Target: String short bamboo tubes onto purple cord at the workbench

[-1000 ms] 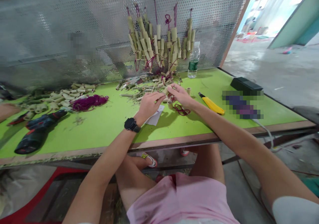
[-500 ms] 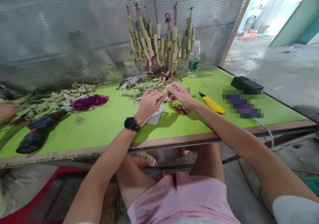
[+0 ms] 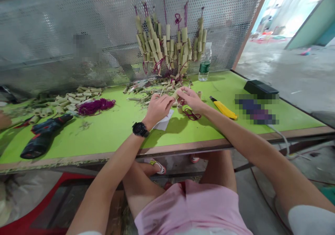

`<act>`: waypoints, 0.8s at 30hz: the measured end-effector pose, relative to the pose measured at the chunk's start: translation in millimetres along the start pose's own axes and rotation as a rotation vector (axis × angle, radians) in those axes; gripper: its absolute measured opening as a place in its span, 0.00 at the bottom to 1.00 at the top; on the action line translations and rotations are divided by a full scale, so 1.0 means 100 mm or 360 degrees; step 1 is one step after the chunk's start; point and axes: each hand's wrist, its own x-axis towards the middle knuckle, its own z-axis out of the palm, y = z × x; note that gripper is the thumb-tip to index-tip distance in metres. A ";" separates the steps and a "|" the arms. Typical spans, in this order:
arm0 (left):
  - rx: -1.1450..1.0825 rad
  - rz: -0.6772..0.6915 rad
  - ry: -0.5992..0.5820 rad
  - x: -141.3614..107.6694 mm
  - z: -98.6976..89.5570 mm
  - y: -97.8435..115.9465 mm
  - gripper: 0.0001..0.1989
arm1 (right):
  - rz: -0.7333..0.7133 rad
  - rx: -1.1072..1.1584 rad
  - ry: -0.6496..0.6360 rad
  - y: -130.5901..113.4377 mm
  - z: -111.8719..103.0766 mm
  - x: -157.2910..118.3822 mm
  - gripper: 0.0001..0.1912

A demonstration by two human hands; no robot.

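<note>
Between my two hands is a short pale bamboo tube (image 3: pixel 176 95). My right hand (image 3: pixel 190 98) grips it from the right with thumb and fingers. From the left, my left hand (image 3: pixel 160 106) pinches at its near end, fingertips together; the exact contact is partly hidden. A thin pale stick (image 3: pixel 162 90) rises by the left fingers; I cannot tell whether they hold it. Dark red cord (image 3: pixel 192 114) lies looped below my right hand, beside a small upright bamboo tube (image 3: pixel 179 108). White paper (image 3: pixel 164 122) lies partly under my left hand.
Bamboo offcuts (image 3: pixel 146 88) lie behind my hands, under strung bamboo tubes (image 3: pixel 170 43) on the mesh panel. At right are a yellow utility knife (image 3: pixel 224 109), a bottle (image 3: pixel 204 66) and a black box (image 3: pixel 261 88). Leftward lie purple cord (image 3: pixel 95 106), a drill (image 3: pixel 45 135) and another person's hand (image 3: pixel 4 120).
The whole view has shifted slightly. My hands keep nearly the same pose at the bamboo tube. The other person's hand at the far left has moved partly out of view.
</note>
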 end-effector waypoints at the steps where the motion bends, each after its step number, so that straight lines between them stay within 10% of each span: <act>1: 0.0004 -0.0004 0.0000 0.00 0.00 0.00 0.18 | 0.0004 -0.0001 0.0002 0.00 0.00 0.00 0.13; 15: -0.0708 -0.0522 0.0273 -0.02 0.14 -0.05 0.21 | 0.0035 -0.0048 0.0255 0.01 -0.07 0.06 0.11; 20: -0.1077 -0.1032 0.0434 -0.05 0.33 -0.43 0.27 | 0.0022 -0.0094 0.0415 0.06 -0.12 0.12 0.13; 24: -0.1258 -0.1017 0.0278 -0.08 0.33 -0.76 0.33 | -0.0032 -0.0106 0.0390 0.02 -0.12 0.11 0.15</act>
